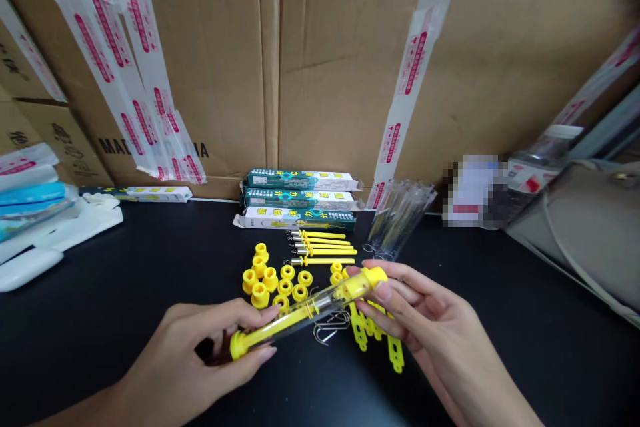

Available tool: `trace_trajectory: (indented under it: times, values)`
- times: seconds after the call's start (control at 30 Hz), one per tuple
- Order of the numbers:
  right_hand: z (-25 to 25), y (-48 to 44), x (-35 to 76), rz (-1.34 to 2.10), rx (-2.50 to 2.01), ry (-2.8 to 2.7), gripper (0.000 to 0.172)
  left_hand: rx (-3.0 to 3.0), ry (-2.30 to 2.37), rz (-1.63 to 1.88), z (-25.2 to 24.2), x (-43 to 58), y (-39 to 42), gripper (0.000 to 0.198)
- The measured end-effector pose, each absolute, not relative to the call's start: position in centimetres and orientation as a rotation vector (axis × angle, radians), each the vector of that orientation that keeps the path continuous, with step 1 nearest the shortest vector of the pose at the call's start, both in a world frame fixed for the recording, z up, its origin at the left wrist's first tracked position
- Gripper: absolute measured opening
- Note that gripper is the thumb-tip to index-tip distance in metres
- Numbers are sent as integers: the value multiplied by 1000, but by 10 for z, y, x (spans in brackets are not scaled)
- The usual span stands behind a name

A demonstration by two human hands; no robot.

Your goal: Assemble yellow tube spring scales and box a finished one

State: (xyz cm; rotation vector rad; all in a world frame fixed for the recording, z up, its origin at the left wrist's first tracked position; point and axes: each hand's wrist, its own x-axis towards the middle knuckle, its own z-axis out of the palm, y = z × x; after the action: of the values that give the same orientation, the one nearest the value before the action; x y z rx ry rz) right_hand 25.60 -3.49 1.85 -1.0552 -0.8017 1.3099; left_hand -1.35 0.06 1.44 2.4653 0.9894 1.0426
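A clear tube (293, 317) with a yellow rod inside and yellow caps at both ends is held tilted, its right end higher. My left hand (215, 340) grips it near the lower cap, thumb and fingers on either side. The fingers of my right hand (420, 310) pinch the upper yellow cap (374, 277). Behind and below the tube lie metal hooks (327, 330) and flat yellow strips (395, 352), partly hidden by the tube and my right hand. Yellow rings (305, 277) and flanged yellow caps (260, 293) are grouped just beyond the tube.
Yellow rods with metal ends (327, 251) lie behind the rings. Farther back are stacked printed boxes (300, 199) and a bundle of clear tubes (400, 217). A bottle (535, 170) and grey bag (585, 233) stand right; plastic packs (35, 203) lie left. Large cardboard (340, 47) walls the back.
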Motion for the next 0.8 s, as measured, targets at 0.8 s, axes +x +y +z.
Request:
trace_trajectory:
  times: [0.8]
  values:
    - [20, -52, 247, 931, -1077, -1597, 26, 2911, 941, 981, 10, -19, -1, 24]
